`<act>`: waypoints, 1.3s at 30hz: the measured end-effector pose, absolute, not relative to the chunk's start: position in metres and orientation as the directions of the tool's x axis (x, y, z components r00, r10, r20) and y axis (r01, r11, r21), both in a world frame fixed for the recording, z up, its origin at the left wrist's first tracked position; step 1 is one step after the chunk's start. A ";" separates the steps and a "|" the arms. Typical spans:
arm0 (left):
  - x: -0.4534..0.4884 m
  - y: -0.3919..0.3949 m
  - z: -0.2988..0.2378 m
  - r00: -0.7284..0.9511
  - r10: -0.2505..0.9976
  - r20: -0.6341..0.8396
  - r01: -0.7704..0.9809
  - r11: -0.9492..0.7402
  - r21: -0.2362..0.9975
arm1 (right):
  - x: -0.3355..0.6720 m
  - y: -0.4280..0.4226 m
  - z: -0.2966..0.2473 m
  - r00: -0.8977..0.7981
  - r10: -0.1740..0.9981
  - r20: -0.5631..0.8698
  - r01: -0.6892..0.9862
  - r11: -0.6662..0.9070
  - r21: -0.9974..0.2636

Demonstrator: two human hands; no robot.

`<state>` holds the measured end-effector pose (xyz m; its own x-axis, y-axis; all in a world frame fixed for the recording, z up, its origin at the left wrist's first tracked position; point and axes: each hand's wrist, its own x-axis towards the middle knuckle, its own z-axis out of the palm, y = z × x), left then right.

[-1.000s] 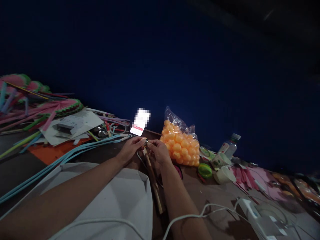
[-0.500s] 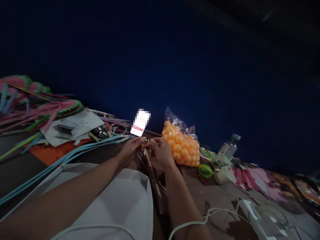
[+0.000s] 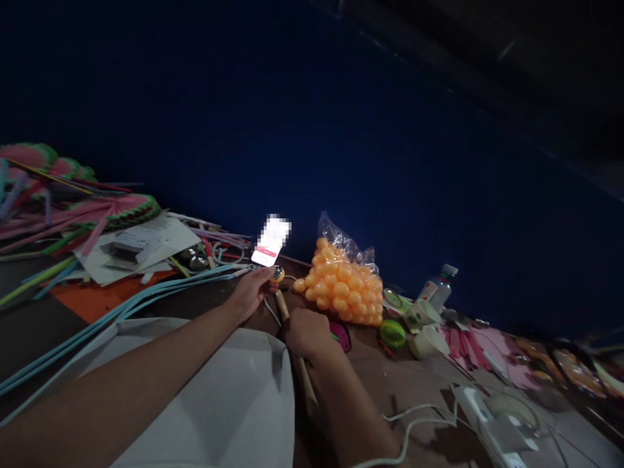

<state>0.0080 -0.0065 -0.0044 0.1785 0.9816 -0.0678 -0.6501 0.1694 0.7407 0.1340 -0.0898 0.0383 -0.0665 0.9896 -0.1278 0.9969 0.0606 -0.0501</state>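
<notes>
My left hand (image 3: 254, 292) pinches a small round piece (image 3: 277, 273) with a shiny metallic face and an orange rim, just below the lit phone (image 3: 270, 242). My right hand (image 3: 308, 330) is closed, knuckles up, over the middle of a wooden stick (image 3: 305, 383). Its fingertips are hidden beneath it, so I cannot tell whether they grip the stick. Beyond that hand stands a clear plastic bag of orange balls (image 3: 344, 283), with one orange ball (image 3: 299, 286) at its left. A purple-pink object (image 3: 342, 337) shows beside my right wrist.
Blue cords (image 3: 146, 302) and papers (image 3: 160, 237) lie left, near pink-green paper fans (image 3: 121, 211). Right are a green-yellow ball (image 3: 392, 334), paper cups (image 3: 429, 342), a bottle (image 3: 441, 289) and a power strip (image 3: 475, 409) with cables. A pale grey sheet-like surface (image 3: 219, 403) lies in front.
My right hand has left the small round piece and come down and nearer over the wooden stick, closing. The left hand still holds the piece. The view has shifted slightly.
</notes>
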 end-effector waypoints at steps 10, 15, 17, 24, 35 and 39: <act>0.005 -0.007 -0.001 0.153 0.984 -0.093 -0.696 0.174 0.697 | 0.139 -0.100 0.035 0.008 0.999 -0.036 0.985 -0.014 -0.171; 0.004 -0.004 0.000 0.120 0.982 -0.146 -0.716 0.188 0.673 | 0.142 -0.100 0.037 0.070 0.996 0.052 0.929 -0.046 -0.368; 0.005 -0.004 -0.001 0.105 0.985 -0.139 -0.724 0.171 0.668 | 0.142 -0.102 0.040 0.092 0.988 0.121 0.906 -0.032 -0.421; 0.006 0.000 -0.005 0.076 0.979 -0.191 -0.741 0.184 0.646 | 0.129 -0.119 0.054 0.018 0.941 0.338 0.860 0.158 -0.485; 0.006 -0.002 -0.001 0.083 0.970 -0.230 -0.769 0.209 0.604 | 0.125 -0.120 0.048 -0.026 0.959 0.282 0.879 0.156 -0.450; 0.006 -0.001 -0.002 0.078 0.966 -0.247 -0.759 0.219 0.614 | 0.124 -0.122 0.051 -0.013 0.949 0.314 0.875 0.163 -0.456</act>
<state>0.0059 -0.0010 -0.0023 0.0781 0.9658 -0.2473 -0.7587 0.2185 0.6137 0.1242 -0.1216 0.0506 -0.0132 0.9493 0.3140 0.8751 0.1629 -0.4558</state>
